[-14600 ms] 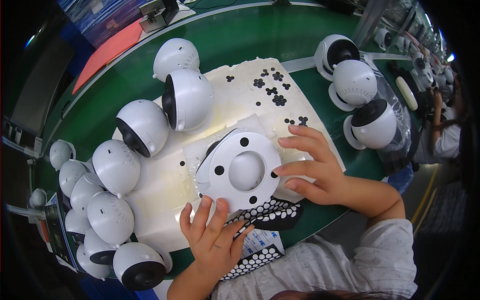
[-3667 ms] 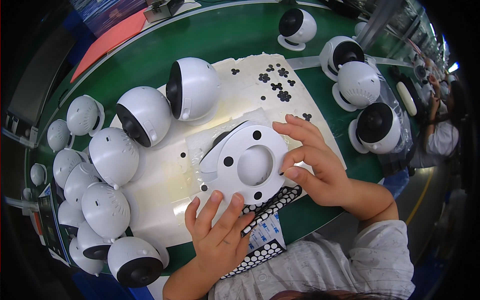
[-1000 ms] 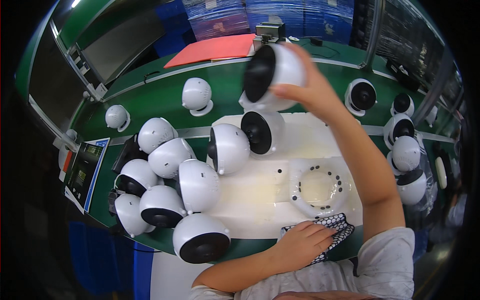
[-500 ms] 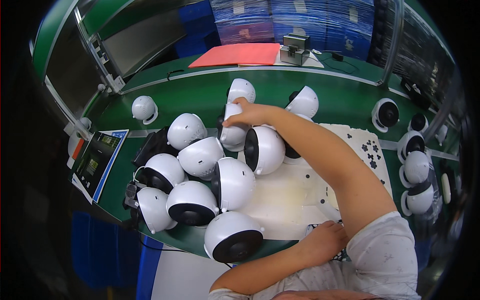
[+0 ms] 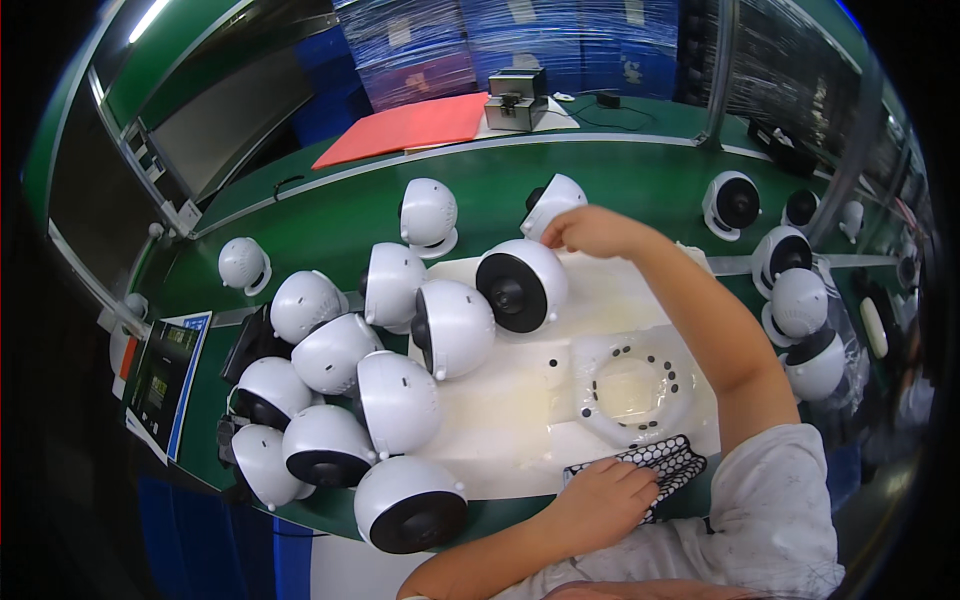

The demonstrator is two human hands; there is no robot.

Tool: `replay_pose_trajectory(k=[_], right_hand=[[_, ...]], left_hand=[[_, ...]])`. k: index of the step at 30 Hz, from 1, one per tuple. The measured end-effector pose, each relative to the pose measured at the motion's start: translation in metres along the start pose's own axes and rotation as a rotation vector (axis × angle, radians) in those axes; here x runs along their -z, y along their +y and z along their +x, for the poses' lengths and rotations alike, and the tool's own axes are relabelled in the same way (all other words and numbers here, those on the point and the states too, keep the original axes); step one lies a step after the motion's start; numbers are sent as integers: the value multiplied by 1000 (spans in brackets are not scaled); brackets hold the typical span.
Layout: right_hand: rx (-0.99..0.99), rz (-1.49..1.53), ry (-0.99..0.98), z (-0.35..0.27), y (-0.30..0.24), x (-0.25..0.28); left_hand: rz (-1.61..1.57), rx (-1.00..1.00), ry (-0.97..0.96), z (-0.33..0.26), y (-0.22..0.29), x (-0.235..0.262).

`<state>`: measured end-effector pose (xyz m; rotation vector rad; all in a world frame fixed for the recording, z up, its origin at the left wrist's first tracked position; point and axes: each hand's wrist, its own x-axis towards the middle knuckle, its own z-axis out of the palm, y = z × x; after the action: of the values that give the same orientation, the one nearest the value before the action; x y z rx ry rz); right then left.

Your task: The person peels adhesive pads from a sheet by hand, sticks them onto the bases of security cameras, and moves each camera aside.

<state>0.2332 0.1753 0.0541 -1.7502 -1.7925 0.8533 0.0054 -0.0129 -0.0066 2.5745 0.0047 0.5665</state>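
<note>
My right hand (image 5: 592,232) reaches far across the table, its fingers bent down and close together. It covers the lower part of a white ball-shaped security camera (image 5: 558,203). Its fingertips are at the upper back of a nearer camera (image 5: 552,268) with a round black front; what they grip, if anything, is hidden. My left hand (image 5: 608,500) lies low and near me, fingers flat on a black sheet with white dots (image 5: 672,462). Under my right forearm, a clear plastic ring with black dots (image 5: 590,375) lies on a pale worn mat (image 5: 500,440).
Several more white cameras (image 5: 398,400) crowd the table's left side. One camera (image 5: 428,212) stands farther back. Another group (image 5: 798,300) is at the right edge. A red sheet (image 5: 410,130) and metal box (image 5: 513,112) lie beyond a rail. A printed sheet (image 5: 170,380) is at left.
The view has swung right. My right hand has left the camera it touched at centre and moved right, to the cameras beside it. My left hand's fingers are now spread flatter on the dotted sheet.
</note>
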Motion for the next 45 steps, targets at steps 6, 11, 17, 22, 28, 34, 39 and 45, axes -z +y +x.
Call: replay_pose_trajectory(k=[6, 11, 17, 22, 28, 34, 39, 45], right_hand=[[188, -523, 242, 16, 70, -66], [169, -538, 558, 29, 79, -27], [118, -382, 771, -16, 71, 30], [57, 529, 624, -127, 12, 27], [-57, 861, 310, -193, 17, -22], [228, -119, 589, -228, 11, -18], [585, 37, 416, -248, -10, -37], [723, -399, 321, -248, -17, -49]], left_hand=[[-74, 65, -26, 2, -3, 5], [-88, 93, -13, 5, -2, 7], [-49, 52, 5, 7, -3, 4], [-144, 125, 117, 5, 0, 13], [-336, 351, 235, 7, 4, 22], [-328, 368, 409, 7, 7, 21], [-383, 415, 506, 7, 3, 15], [-406, 463, 498, 5, 7, 15]])
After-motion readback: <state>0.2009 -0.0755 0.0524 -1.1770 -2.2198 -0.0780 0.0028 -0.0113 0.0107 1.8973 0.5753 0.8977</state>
